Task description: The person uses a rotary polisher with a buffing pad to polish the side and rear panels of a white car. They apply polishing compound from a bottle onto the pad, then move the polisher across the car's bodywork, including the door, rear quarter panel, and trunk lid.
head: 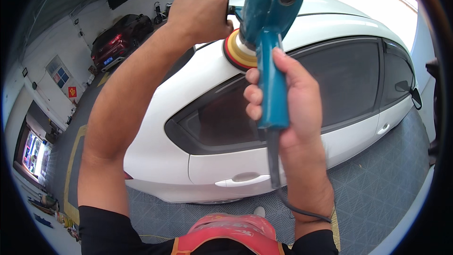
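Note:
A teal corded polisher (273, 88) is held up over the side of a white car (177, 95). My right hand (300, 95) wraps around its rear handle. My left hand (201, 14) is closed on the dark side handle near the head, which it mostly hides. The yellow and red round pad (239, 51) is tilted at the roof pillar above the rear side window (226, 120); whether it touches the paint cannot be told. A black power cord (300, 210) leaves the handle's end and crosses my right forearm.
Below the car lies a grey tiled floor (375, 170). Door handles (244, 181) and a side mirror (416, 98) stick out from the car. A dark red car (118, 40) stands farther back at the left. I wear a red apron (230, 232).

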Available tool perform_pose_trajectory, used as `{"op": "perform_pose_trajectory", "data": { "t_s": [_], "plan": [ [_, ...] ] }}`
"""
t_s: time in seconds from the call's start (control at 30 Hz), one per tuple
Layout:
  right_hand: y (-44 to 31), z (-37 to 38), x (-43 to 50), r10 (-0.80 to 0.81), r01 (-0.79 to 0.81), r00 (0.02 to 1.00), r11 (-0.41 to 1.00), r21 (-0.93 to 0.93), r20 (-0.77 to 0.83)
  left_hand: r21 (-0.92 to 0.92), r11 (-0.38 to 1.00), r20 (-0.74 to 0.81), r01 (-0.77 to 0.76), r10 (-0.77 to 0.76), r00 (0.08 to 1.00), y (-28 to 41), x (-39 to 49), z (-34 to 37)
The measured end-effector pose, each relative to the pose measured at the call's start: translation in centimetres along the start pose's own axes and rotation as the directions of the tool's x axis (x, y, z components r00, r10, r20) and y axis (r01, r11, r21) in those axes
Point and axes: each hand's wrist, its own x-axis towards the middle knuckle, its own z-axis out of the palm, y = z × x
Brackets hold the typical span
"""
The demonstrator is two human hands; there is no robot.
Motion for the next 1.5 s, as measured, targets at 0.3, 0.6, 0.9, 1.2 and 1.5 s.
{"op": "perform_pose_trajectory", "data": {
  "t_s": [0.3, 0.6, 0.9, 1.2, 1.5],
  "plan": [
    [11.9, 3.7, -1.6, 0.106, -0.103, 0.994, 0.991, -0.089, 0.037, -0.107, 0.994, -0.119, 0.029, -0.042, 0.992, -8.5, -11.8, 1.3],
    [11.5, -0.1, -1.9, 0.068, -0.064, 0.996, 0.994, -0.089, 0.052, -0.056, 0.981, -0.297, -0.185, 0.161, 0.941, -5.8, -10.6, 2.0],
    [4.8, -4.4, -1.0, -0.161, 0.161, 0.987, 0.987, -0.020, 0.002, 0.131, 0.927, -0.346, -0.351, 0.375, 0.860, 0.9, 0.0, 0.7],
    [8.7, -3.3, -1.5, -0.138, 0.138, 0.990, 0.987, 0.083, -0.001, 0.148, 0.927, -0.375, -0.344, 0.375, 0.848, -1.3, -3.1, 1.7],
    [23.4, 1.8, -3.3, -0.073, 0.072, 0.996, 0.997, 0.035, 0.055, 0.045, 0.963, -0.323, -0.264, 0.264, 0.909, -12.4, -16.8, 4.2]
  ]
}}
